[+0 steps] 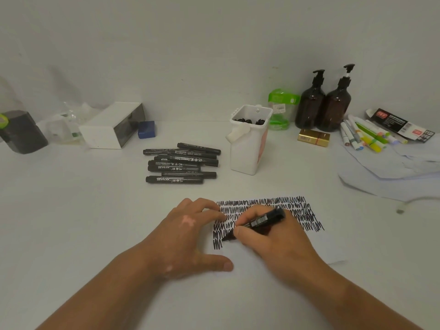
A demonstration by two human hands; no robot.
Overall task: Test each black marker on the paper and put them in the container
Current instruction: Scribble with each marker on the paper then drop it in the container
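Note:
My right hand (273,241) grips a black marker (260,221), its tip touching the white paper (316,248) at the left end of the lowest scribble row. Black zigzag lines cover the paper's upper half. My left hand (188,236) lies flat with spread fingers on the paper's left edge, holding nothing. A pile of several black markers (181,163) lies on the table behind my left hand. The white container (247,151) stands right of the pile, with several black marker ends showing at its open top.
Two brown pump bottles (323,108) and a green dispenser (279,110) stand at the back right, beside a gold box (313,138) and coloured markers (364,134) on loose sheets. A white box (107,127), a blue block (146,129) and a dark holder (21,132) sit back left.

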